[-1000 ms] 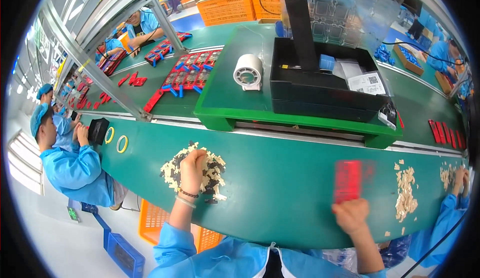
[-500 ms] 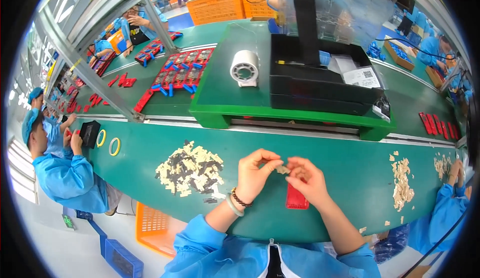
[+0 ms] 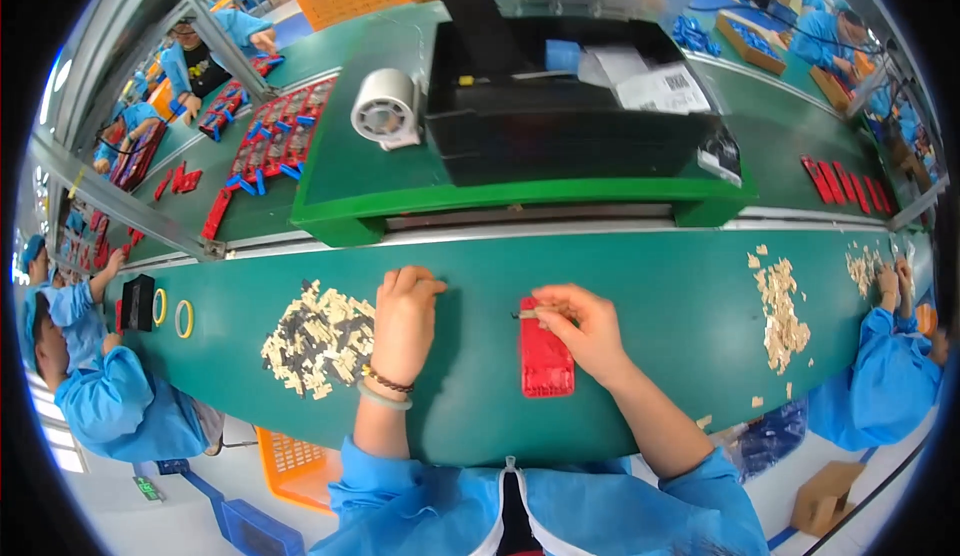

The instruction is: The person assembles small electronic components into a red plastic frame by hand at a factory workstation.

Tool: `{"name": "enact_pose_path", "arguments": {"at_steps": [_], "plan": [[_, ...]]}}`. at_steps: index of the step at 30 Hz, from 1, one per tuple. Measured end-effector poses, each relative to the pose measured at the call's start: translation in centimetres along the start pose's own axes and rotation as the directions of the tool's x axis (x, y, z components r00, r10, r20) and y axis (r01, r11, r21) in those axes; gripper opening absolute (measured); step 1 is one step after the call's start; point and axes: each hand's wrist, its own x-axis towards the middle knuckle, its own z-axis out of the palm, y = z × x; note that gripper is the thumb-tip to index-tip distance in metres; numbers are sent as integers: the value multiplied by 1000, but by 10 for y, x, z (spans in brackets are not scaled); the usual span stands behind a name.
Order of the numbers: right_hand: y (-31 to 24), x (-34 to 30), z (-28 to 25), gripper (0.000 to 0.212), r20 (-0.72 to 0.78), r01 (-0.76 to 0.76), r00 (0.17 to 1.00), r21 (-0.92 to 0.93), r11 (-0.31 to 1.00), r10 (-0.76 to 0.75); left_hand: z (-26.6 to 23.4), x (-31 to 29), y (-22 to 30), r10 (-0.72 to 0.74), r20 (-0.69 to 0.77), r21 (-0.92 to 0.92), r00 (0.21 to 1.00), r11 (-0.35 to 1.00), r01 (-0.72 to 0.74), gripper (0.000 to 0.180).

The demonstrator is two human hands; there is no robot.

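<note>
The right grip [image 3: 585, 328] pinched a strip [image 3: 526, 314], probably light, stiff and best held by one end, over the red case [image 3: 547, 363] below it on the table [image 3: 470, 421]; the left grip [image 3: 403, 324], leftward, curled, contents unclear.

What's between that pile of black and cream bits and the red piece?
In the head view, the left hand comes between the pile and the red piece, with green work surface showing beside it.

Green table [image 3: 660, 306] beneath red case [image 3: 546, 364]
</note>
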Motion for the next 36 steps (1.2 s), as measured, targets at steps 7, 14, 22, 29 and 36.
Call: {"name": "enact_pose_path", "arguments": {"at_steps": [7,14,22,29,36], "plan": [[-5,-15,7,9,-17,19,1000,-171,985,-23,17,-16,42,90,241,-547,966,835,59,22],[-19,-14,27,10,123,343,937,-511,788,-328,-3,-42,29,-20,59,-254,998,966,35,10],[-15,-2,-3,5,56,223,974,-426,877,-220,3,-27,11,166,74,192,983,965,-177,31],[-10,-6,1,15,-4,149,988,-271,951,-155,39,-19,38,-137,314,-663,939,677,320,8],[0,-10,-8,8,75,308,946,-512,802,-316,48,-24,41,-45,237,-568,970,804,176,11]]}}
